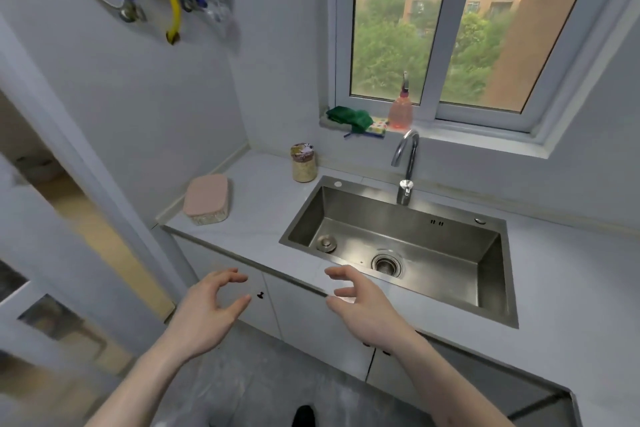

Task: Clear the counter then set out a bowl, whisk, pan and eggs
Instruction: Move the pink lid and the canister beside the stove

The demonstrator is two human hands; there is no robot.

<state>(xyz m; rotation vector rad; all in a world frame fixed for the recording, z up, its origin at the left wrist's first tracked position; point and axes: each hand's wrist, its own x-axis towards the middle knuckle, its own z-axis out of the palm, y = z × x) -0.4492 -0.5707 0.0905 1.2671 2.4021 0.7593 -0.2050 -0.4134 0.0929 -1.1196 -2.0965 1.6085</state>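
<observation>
The pink-lidded box (207, 198) sits at the left end of the bench (263, 218), pushed back toward the wall, probably parked out of the way; it and the jar (303, 163) near the sink's (398, 243) back corner are likely the 2 things to clear first. No bowl, whisk, pan or eggs are in view. The left hand (207, 308) hangs in front of the cupboard door, fingers (232, 277) loosely curled and apart, holding nothing. The right hand (360, 302) hovers over the bench edge, fingers apart, gripping nothing.
</observation>
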